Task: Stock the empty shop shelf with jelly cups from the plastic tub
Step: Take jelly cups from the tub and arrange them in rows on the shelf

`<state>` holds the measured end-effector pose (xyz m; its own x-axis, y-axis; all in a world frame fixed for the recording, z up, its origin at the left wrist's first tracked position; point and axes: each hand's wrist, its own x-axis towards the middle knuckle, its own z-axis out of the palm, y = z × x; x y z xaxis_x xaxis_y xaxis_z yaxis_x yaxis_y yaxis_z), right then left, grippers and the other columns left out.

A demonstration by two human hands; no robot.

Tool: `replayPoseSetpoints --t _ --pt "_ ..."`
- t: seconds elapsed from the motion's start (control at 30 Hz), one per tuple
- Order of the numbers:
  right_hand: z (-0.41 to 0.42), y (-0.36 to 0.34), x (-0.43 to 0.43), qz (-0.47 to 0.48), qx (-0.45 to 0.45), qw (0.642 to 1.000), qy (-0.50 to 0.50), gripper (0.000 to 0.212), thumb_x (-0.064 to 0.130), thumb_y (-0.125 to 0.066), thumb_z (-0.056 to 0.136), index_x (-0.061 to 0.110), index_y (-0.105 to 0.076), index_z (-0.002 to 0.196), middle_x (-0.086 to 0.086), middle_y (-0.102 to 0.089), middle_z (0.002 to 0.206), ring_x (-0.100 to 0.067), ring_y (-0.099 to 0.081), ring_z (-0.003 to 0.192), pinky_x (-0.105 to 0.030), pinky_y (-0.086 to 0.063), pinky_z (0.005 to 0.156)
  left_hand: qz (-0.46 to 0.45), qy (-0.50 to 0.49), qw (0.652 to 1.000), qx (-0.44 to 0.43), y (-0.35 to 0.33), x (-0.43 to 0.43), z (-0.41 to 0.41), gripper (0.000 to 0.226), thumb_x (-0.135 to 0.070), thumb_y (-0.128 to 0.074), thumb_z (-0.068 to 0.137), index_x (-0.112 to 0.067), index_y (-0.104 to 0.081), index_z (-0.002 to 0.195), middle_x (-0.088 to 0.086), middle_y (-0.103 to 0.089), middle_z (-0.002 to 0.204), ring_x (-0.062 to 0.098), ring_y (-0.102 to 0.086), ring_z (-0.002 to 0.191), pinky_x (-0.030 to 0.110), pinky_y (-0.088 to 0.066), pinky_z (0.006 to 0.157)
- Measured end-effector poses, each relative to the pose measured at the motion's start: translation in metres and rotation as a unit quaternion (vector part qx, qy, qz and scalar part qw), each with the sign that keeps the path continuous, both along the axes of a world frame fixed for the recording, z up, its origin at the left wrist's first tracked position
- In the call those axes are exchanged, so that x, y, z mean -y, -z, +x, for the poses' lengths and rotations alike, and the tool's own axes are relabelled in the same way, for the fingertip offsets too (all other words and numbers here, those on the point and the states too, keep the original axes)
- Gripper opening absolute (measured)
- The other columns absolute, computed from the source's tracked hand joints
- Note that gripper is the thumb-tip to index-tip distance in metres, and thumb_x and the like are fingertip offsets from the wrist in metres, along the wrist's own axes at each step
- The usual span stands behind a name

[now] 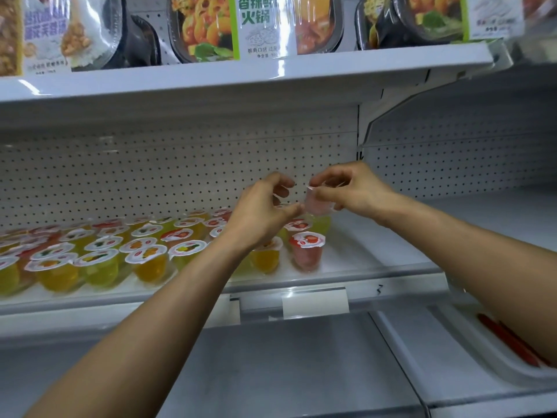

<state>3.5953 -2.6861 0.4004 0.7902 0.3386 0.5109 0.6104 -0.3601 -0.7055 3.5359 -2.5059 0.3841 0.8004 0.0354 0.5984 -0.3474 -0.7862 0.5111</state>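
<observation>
While a pink jelly cup [318,205] is pinched by the right hand [355,191] above the shelf [376,245], the left hand [262,212] curled against it with grip unclear, it could be dropped during a handover, and the crowded rows [144,247] below toppled.

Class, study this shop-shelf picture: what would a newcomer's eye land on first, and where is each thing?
Mid-frame, the right hand grips a pink jelly cup above the middle shelf, with the left hand curled close beside it. Below, rows of yellow, orange, green and red jelly cups cover the left part of that shelf. On the top shelf stand bright hot pot meal boxes.
</observation>
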Motion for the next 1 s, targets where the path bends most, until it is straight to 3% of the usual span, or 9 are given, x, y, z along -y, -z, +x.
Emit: replayPoseSetpoints --t 0.17,0.33,0.5,0.67,0.83,1.0 --pt "0.013 0.018 0.012 -0.052 -0.017 0.997 0.06 0.014 0.02 -0.074 0.082 0.023 -0.072 0.095 0.006 -0.063 0.086 -0.008 -0.058 0.078 -0.02 -0.043 0.065 0.078 -0.041 0.996 0.011 0.007 -0.014 -0.008 0.036 -0.043 -0.069 0.086 -0.027 -0.062 0.117 -0.008 -0.065 0.109 0.012 -0.06 0.096 0.039 -0.054 0.086" --pt "0.019 0.035 0.014 -0.093 -0.052 0.993 0.06 0.017 0.018 -0.075 0.08 0.02 -0.074 0.097 0.003 -0.064 0.089 -0.011 -0.059 0.079 -0.027 -0.048 0.071 0.133 -0.065 0.989 0.012 0.012 -0.016 -0.01 0.035 -0.043 -0.067 0.087 -0.026 -0.063 0.118 -0.007 -0.066 0.113 0.013 -0.061 0.099 0.039 -0.054 0.085" --pt "0.024 0.046 0.014 -0.094 -0.066 0.992 0.059 0.014 0.023 -0.076 0.079 0.026 -0.073 0.091 0.012 -0.059 0.084 -0.005 -0.055 0.076 -0.027 -0.048 0.075 0.149 -0.072 0.986 0.011 0.013 -0.015 -0.011 0.034 -0.043 -0.066 0.088 -0.026 -0.064 0.118 -0.006 -0.066 0.114 0.013 -0.06 0.1 0.039 -0.054 0.085" --pt "0.026 0.049 0.015 -0.122 -0.056 0.989 0.066 0.01 0.035 -0.073 0.081 0.033 -0.07 0.09 0.012 -0.064 0.096 -0.001 -0.057 0.082 -0.021 -0.045 0.072 0.151 -0.077 0.986 0.008 0.014 -0.013 -0.016 0.034 -0.043 -0.066 0.088 -0.026 -0.064 0.118 -0.005 -0.066 0.115 0.013 -0.06 0.1 0.038 -0.054 0.085" --pt "0.003 0.05 0.025 -0.155 0.033 0.983 0.092 0.029 0.036 -0.063 0.09 0.028 -0.064 0.118 0.011 -0.054 0.117 -0.005 -0.054 0.093 -0.02 -0.04 0.071 0.131 -0.087 0.987 0.025 0.015 -0.012 -0.04 0.033 -0.043 -0.067 0.087 -0.027 -0.065 0.116 -0.006 -0.066 0.113 0.011 -0.06 0.097 0.036 -0.053 0.083" --pt "-0.051 0.064 0.04 -0.15 0.169 0.968 0.107 0.028 0.033 -0.061 0.09 0.03 -0.062 0.117 0.008 -0.057 0.116 -0.008 -0.053 0.101 -0.027 -0.041 0.08 0.116 -0.111 0.984 0.075 0.041 -0.009 -0.09 0.033 -0.039 -0.068 0.085 -0.029 -0.062 0.115 -0.009 -0.063 0.11 0.01 -0.06 0.091 0.034 -0.051 0.08"
